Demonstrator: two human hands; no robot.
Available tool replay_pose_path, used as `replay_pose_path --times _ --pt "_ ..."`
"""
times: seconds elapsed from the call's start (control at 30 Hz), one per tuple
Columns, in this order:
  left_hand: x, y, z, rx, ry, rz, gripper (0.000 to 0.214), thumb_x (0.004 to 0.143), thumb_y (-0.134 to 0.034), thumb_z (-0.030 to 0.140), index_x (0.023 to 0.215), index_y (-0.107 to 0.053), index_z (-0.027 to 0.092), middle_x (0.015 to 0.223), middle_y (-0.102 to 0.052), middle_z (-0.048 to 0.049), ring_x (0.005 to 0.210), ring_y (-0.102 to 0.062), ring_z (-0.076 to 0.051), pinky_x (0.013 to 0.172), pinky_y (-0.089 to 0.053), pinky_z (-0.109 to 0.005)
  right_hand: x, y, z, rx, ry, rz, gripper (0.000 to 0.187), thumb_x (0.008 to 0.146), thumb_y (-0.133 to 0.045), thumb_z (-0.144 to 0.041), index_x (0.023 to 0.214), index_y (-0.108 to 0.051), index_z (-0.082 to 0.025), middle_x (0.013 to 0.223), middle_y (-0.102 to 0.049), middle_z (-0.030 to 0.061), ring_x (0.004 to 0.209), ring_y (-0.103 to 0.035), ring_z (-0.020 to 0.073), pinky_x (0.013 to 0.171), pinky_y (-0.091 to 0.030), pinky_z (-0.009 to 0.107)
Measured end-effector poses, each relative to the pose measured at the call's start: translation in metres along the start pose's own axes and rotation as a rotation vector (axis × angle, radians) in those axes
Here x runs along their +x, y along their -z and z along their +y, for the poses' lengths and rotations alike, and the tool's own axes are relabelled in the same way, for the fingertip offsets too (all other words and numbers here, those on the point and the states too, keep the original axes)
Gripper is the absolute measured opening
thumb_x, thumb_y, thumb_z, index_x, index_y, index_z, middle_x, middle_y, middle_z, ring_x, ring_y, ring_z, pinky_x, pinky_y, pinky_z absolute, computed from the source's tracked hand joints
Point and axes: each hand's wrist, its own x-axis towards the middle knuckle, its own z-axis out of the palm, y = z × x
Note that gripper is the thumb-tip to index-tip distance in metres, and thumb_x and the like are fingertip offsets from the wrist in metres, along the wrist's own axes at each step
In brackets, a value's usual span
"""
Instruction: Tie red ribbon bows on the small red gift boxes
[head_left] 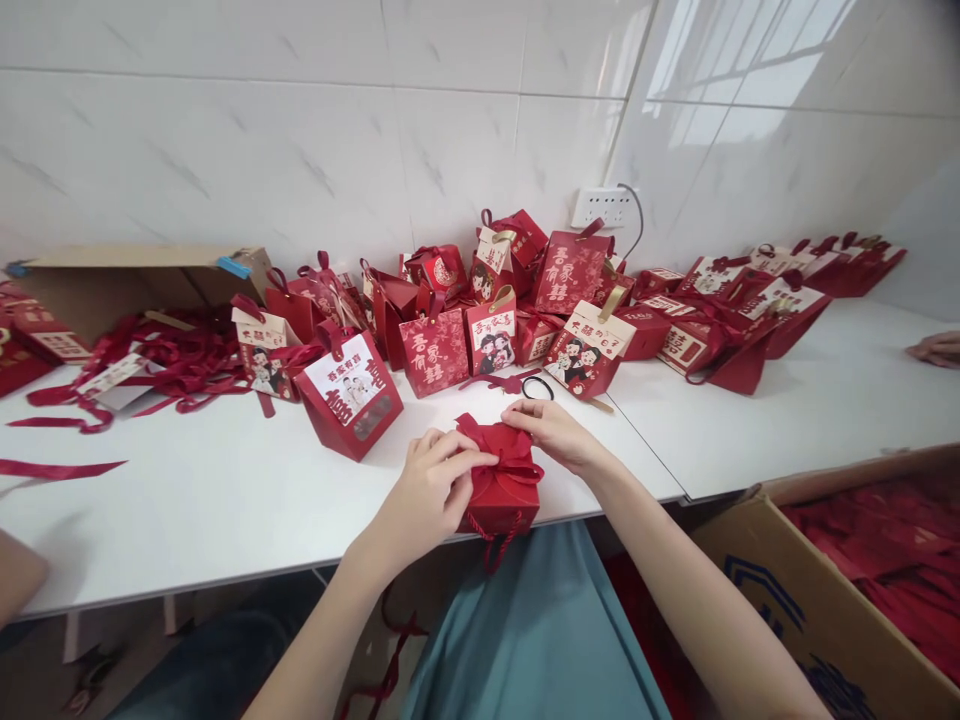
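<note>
A small red gift box sits at the table's front edge, with a red ribbon bow on top and a twisted red cord hanging down its front. My left hand is at the box's left side, its fingers closed on the bow near the knot. With thumb and forefinger together, my right hand pinches the ribbon at the bow's upper right. Just beyond the box lies a black ring on the white table.
Finished-looking red gift boxes stand along the wall. Loose red ribbons lie at left by an open cardboard box. A carton of red pieces stands at lower right. Another person's hand shows at far right.
</note>
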Motion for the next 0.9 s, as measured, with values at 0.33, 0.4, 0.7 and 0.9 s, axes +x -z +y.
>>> replay_pose_path --times 0.33,0.4,0.7,0.9 --pt "-0.005 -0.003 0.001 -0.191 0.073 0.057 0.033 0.086 -0.04 0.014 0.109 -0.061 0.024 0.101 -0.057 -0.006 0.094 -0.05 -0.019 0.087 -0.042 -0.035 0.019 0.018 0.005 -0.183 0.154 0.336 0.047 0.05 -0.074 -0.056 0.072 -0.055 -0.018 0.063 -0.055 -0.0013 0.059 -0.05 0.0129 0.058 -0.037 0.027" --pt "-0.009 -0.006 0.002 -0.297 0.173 0.185 0.03 0.086 -0.044 0.02 0.113 -0.056 0.023 0.102 -0.053 -0.0056 0.092 -0.051 -0.017 0.085 -0.043 -0.031 -0.001 0.02 0.005 -0.2 0.19 0.401 0.048 0.061 -0.063 -0.065 0.072 -0.054 -0.019 0.067 -0.055 -0.0004 0.062 -0.052 0.0139 0.061 -0.038 0.028" --pt "-0.014 -0.015 0.006 -0.524 0.608 0.186 0.035 0.082 -0.05 0.045 0.061 -0.039 0.02 0.058 -0.039 0.0049 0.056 -0.039 -0.011 0.054 -0.031 -0.023 -0.077 -0.014 0.01 -0.349 0.09 0.207 0.052 0.081 -0.044 -0.063 0.052 -0.038 -0.02 0.051 -0.032 -0.0044 0.049 -0.029 0.0102 0.05 -0.023 0.027" --pt "-0.015 -0.017 -0.006 -0.657 0.559 0.149 0.035 0.084 -0.048 0.045 0.062 -0.039 0.019 0.06 -0.037 0.0052 0.057 -0.036 -0.01 0.055 -0.03 -0.023 -0.064 -0.014 0.02 -0.002 0.095 0.125 0.045 0.074 -0.059 -0.054 0.053 -0.041 -0.019 0.051 -0.032 -0.0061 0.049 -0.026 0.0081 0.049 -0.022 0.024"
